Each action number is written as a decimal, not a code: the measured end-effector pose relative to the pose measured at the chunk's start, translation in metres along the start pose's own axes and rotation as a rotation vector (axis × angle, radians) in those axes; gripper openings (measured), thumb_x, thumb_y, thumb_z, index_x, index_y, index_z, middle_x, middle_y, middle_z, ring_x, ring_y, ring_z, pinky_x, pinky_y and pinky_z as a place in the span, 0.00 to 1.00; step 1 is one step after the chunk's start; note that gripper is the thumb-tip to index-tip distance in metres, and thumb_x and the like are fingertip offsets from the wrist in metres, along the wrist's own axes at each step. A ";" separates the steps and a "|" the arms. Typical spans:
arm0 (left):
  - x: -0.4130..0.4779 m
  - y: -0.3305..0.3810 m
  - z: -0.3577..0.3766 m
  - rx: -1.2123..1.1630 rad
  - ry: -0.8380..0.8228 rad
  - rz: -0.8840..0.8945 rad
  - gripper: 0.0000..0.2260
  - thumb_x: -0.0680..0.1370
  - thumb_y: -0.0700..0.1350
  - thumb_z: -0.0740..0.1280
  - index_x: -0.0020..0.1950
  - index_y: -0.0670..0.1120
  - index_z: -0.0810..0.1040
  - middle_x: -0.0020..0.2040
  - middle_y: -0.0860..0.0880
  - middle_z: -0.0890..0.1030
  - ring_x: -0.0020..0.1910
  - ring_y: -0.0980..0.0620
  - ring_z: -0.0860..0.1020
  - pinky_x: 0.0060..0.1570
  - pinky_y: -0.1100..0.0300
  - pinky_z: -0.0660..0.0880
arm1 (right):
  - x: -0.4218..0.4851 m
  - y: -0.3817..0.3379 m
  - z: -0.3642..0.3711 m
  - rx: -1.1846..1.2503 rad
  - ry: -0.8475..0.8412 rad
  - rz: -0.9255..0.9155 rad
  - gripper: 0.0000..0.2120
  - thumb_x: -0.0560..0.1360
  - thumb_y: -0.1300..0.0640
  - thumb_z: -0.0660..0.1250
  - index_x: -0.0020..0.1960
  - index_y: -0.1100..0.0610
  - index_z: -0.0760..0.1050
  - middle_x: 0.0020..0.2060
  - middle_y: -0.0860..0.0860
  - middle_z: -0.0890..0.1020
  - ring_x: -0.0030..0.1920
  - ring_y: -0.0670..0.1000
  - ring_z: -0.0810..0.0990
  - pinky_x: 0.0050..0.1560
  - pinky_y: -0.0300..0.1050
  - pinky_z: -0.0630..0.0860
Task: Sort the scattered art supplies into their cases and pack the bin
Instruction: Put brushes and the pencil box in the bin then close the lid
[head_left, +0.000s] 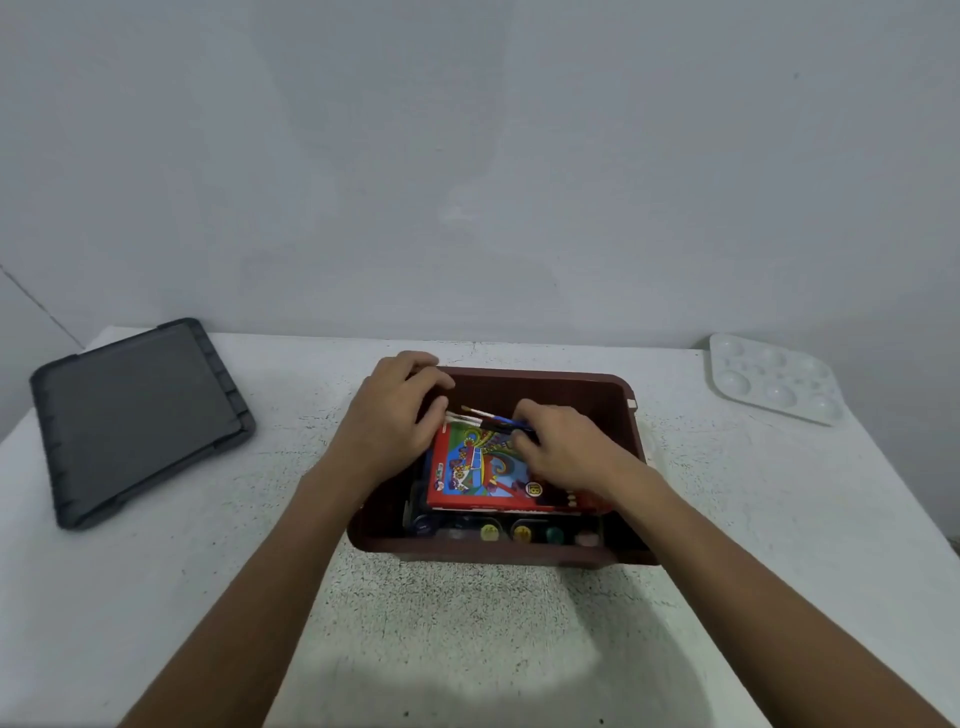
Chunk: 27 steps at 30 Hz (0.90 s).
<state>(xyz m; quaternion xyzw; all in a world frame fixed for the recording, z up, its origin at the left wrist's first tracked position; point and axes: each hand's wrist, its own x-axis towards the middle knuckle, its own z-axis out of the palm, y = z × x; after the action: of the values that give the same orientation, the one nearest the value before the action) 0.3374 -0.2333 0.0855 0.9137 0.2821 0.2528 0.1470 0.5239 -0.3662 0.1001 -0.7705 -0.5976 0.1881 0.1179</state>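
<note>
At the far left of the table (467, 623) lies the grey lid (140, 415), flat and well apart from the bin. It is probably put aside there so that the opening stays free during packing.

Next comes the left hand (400, 415). It rests over the far left corner of the brown bin (571, 384), and its fingers are curled toward the pale ends of the brushes (488, 415). I cannot tell if they pinch these ends or only touch them. I think this hand guides the bundle so that it goes down straight.

Inside the bin, the red box (483, 473) with a colourful picture lies flat on other supplies. A row of paint pots (519, 532) stands along the near wall, just beside the box. The brushes lie across the far edge of the box, almost level.

The right hand (566, 447) is over the right part of the box, with its fingers closed around the dark handles of the brushes. It seems to carry their weight while they are laid on top, a flat place where they should not roll.

At the far right, the white palette (774, 376) rests on the table, well apart from the bin. It is not yet packed, so in my judgement the task is near its end but not finished.
</note>
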 end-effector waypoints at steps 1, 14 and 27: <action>0.001 -0.004 0.006 0.010 0.005 -0.019 0.13 0.78 0.50 0.62 0.58 0.46 0.79 0.63 0.47 0.77 0.62 0.52 0.71 0.57 0.58 0.70 | 0.004 0.000 0.002 -0.047 0.016 -0.019 0.08 0.82 0.51 0.59 0.58 0.53 0.69 0.52 0.52 0.79 0.43 0.47 0.73 0.36 0.36 0.64; -0.004 -0.017 0.028 0.056 0.060 -0.053 0.12 0.77 0.45 0.63 0.56 0.44 0.80 0.61 0.42 0.79 0.60 0.44 0.76 0.57 0.46 0.76 | 0.014 0.003 0.025 -0.434 0.057 -0.187 0.22 0.77 0.51 0.68 0.68 0.58 0.71 0.59 0.55 0.79 0.57 0.54 0.77 0.54 0.48 0.77; -0.004 -0.017 0.028 0.057 0.039 -0.080 0.12 0.76 0.46 0.63 0.55 0.44 0.81 0.62 0.43 0.79 0.61 0.44 0.76 0.58 0.46 0.76 | 0.001 0.001 0.037 -0.420 0.061 -0.182 0.23 0.78 0.57 0.67 0.70 0.61 0.67 0.63 0.57 0.68 0.62 0.56 0.68 0.56 0.49 0.75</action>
<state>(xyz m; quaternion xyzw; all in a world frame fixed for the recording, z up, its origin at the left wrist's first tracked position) 0.3423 -0.2252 0.0539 0.9006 0.3282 0.2561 0.1252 0.5087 -0.3671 0.0658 -0.7265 -0.6866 0.0249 -0.0105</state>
